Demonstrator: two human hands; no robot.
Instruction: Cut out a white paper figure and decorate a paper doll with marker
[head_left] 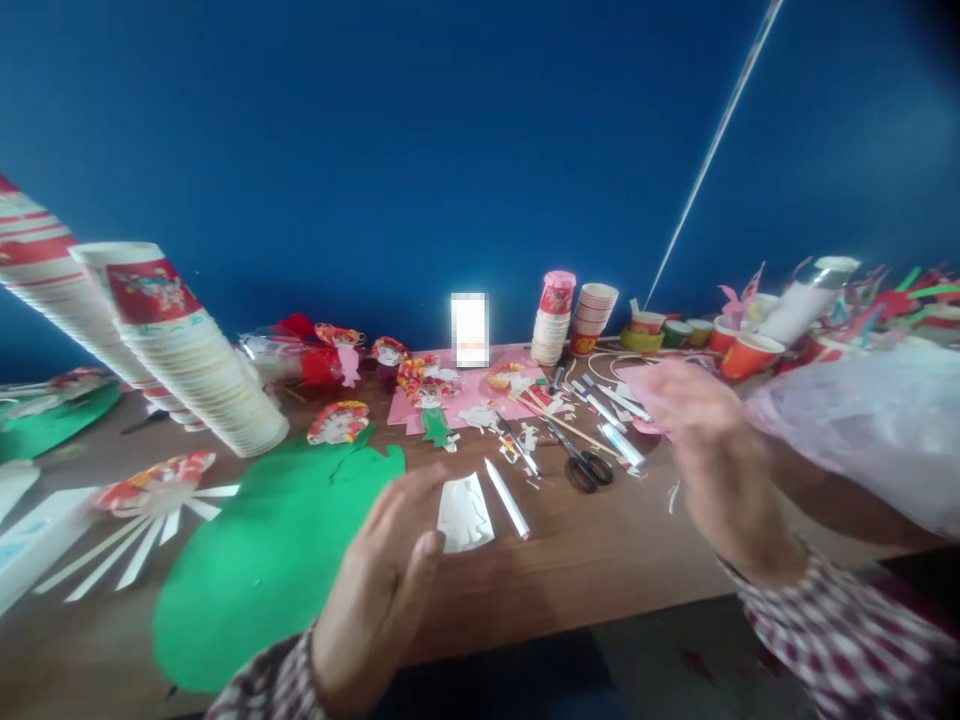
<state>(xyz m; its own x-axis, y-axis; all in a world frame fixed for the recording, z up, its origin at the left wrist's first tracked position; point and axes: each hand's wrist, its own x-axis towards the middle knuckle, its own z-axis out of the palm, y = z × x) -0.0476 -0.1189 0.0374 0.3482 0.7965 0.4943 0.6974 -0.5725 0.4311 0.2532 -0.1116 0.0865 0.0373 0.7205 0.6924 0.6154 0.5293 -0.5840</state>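
My left hand is over the table's front edge, fingers stretched out and thumb apart, with nothing visible in it. Just beyond its fingertips lies a small white paper with a drawn outline. A white marker lies right of that paper. My right hand is raised above the table at the right, blurred; its fingers look loosely extended and I see nothing held. Black-handled scissors lie between the hands, near a glue-like white tube. Green paper lies under and left of my left hand.
Tall stacks of paper cups lean at the left. Shorter cup stacks stand against the blue wall. Pink sheets carry cut-outs and scraps. Orange cups and a cloudy plastic bag are at the right.
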